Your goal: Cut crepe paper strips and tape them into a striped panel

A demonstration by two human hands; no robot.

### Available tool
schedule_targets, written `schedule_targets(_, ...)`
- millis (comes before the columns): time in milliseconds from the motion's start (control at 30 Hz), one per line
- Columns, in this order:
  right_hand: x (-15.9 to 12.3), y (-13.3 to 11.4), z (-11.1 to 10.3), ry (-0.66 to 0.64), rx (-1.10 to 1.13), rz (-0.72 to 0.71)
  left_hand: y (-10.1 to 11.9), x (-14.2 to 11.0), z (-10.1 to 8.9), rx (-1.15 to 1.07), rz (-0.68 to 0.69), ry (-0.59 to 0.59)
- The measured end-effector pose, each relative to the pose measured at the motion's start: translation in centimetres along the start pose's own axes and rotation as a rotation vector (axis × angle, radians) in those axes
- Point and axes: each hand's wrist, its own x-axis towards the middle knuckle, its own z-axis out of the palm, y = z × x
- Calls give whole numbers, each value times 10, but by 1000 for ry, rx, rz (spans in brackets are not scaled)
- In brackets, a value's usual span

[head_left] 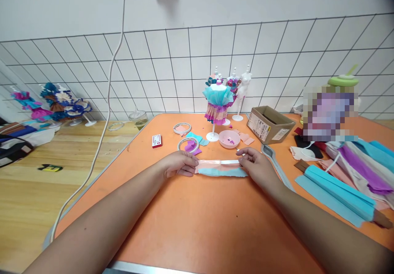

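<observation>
My left hand (180, 164) and my right hand (255, 164) each pinch one end of a strip of pink and light-blue crepe paper (220, 168) that lies stretched flat on the orange table (197, 216). Both hands have their fingers closed on the strip's ends. A narrow shiny band, perhaps tape, runs along the strip's upper edge. Just behind the strip lie a tape roll (187, 143) with purple paper scraps and a pink bowl (229, 139).
A small mannequin in a teal and pink paper dress (218, 101) stands at the back, with other mannequins beside it. A cardboard box (270, 124) sits to the right. Folded crepe sheets (338, 192) fill the right side. A white cable (101, 134) hangs at the left.
</observation>
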Motion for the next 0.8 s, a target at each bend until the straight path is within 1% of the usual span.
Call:
schedule_targets(100,3,1,-3,35,43,19,0,0,0,10,5,7)
schedule_targets(267,8,1,-11,119,197,57,0,0,2,15,13,28)
schedule_targets(367,10,-1,-17,167,199,70,1,0,1,17,10,53)
schedule_targets(467,12,-2,-23,195,155,80,1,0,-1,20,4,62)
schedule_targets(567,17,3,-29,220,76,77,1,1,-3,30,2,56)
schedule_targets(667,25,12,-36,238,-42,55,0,1,-5,39,3,41)
schedule_targets(800,39,27,-51,236,-247,1,1,1,-5,63,-2,52)
